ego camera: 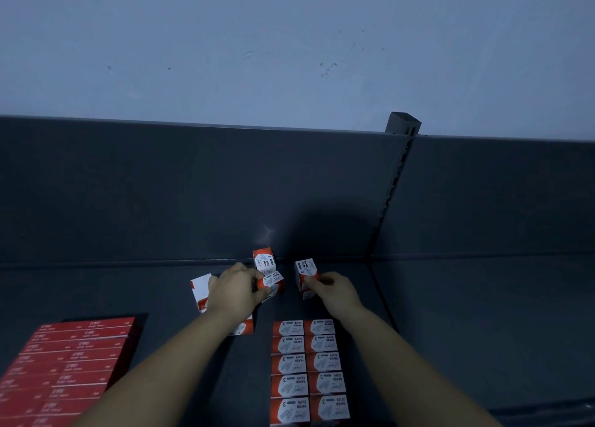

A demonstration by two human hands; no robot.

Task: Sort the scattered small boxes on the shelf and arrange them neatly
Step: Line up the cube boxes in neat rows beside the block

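The right hand pinches a paper clip box at its near red edge, thumb and fingers curled onto it, and the box stands roughly on end on the shelf. The left hand grips a second box, tilted at its fingertips, just at 5 o'clock of an upright box by the back panel. What matters is the neat two-column block: it lies at 6 o'clock from the right hand's box, bare shelf between, and its boxes lie flat with long axes running 3 to 9. The right hand is nearer, so its box probably wants laying flat and drawing toward 6 to the block's far end. A loose box lies at 9 o'clock of the left hand, and another loose box sits under its forearm
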